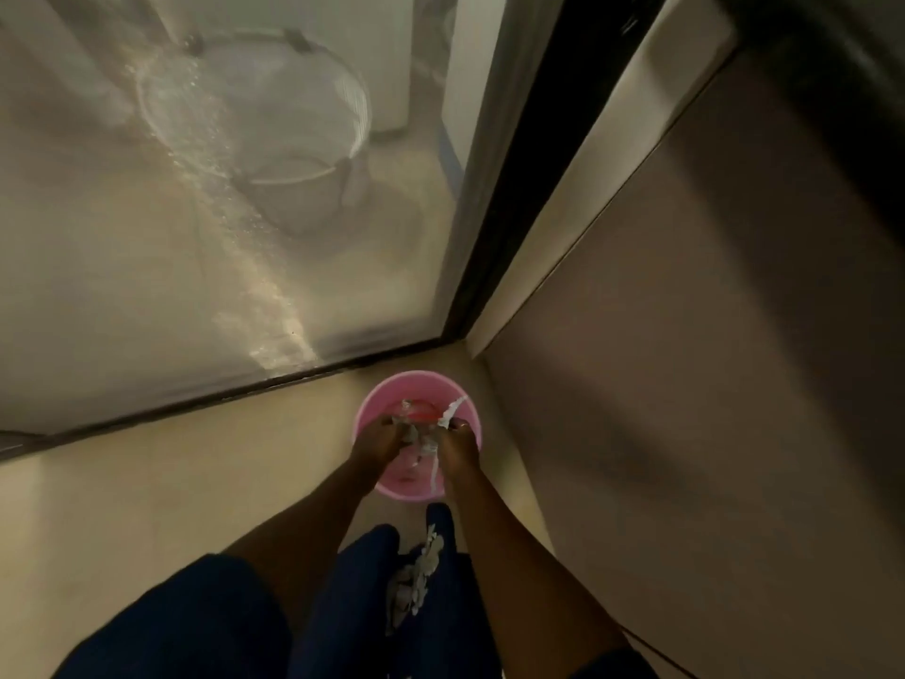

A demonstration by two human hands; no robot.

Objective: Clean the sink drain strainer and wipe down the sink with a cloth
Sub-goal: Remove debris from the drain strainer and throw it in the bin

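Note:
A pink bucket (372, 409) stands on the beige floor in the corner by a glass door. Both my hands are over it. My left hand (377, 443) and my right hand (460, 445) each grip one side of a crumpled grey-white cloth (423, 436) held between them above the bucket's inside. A white strip of the cloth hangs down past my right hand. Something red shows inside the bucket behind the cloth. No sink or strainer is in view.
A glass door (220, 213) with a dark frame runs along the left; a metal bucket (289, 188) shows through it. A grey-brown cabinet panel (710, 384) stands on the right. Another grey rag (416, 575) lies between my dark-trousered legs.

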